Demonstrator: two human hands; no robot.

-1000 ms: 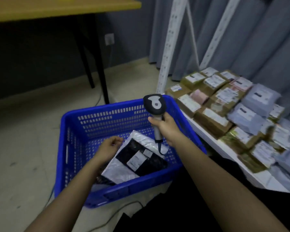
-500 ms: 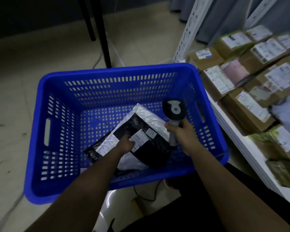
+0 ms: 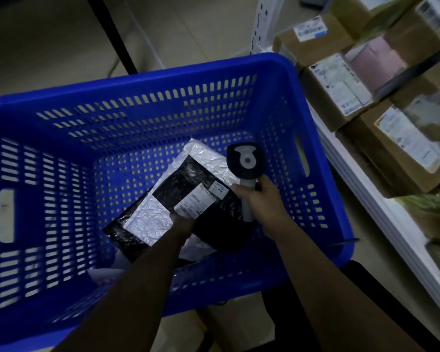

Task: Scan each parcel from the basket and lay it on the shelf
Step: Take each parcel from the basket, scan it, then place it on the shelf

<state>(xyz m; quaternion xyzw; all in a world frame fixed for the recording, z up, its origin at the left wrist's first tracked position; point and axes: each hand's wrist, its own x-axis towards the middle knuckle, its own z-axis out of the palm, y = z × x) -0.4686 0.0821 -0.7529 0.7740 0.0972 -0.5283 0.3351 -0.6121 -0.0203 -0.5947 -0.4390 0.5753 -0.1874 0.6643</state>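
Left hand: I had my left hand [image 3: 182, 224] down inside the basket [image 3: 148, 97], gripping the near edge of the parcel [image 3: 188, 196]; its fingers were tucked under the wrapper, so I could not tell how much of it they held.
Right hand: my right hand [image 3: 261, 199] was wrapped around the handle of the scanner [image 3: 245, 161], just right of the parcel and inside the basket.
Parcel: it was a black and silver bag on the basket floor, tilted up at its near edge, with its label [image 3: 196, 200] facing up.
Slip risk: I judged the crinkled wrapper slick, so a thin pinch at one edge could let it slide back into the basket.
Scan risk: my left hand sat touching the label's near corner, so it might have covered the barcode; wrinkles and dim light could also spoil the read.
Second item: something pale [image 3: 104, 273] lay under the parcel near the basket's front wall, and it might have lifted with it.
Shelf: the shelf [image 3: 381, 212] right of the basket was crowded with boxes [image 3: 396, 153], so I expected little room there and a chance of nudging them.
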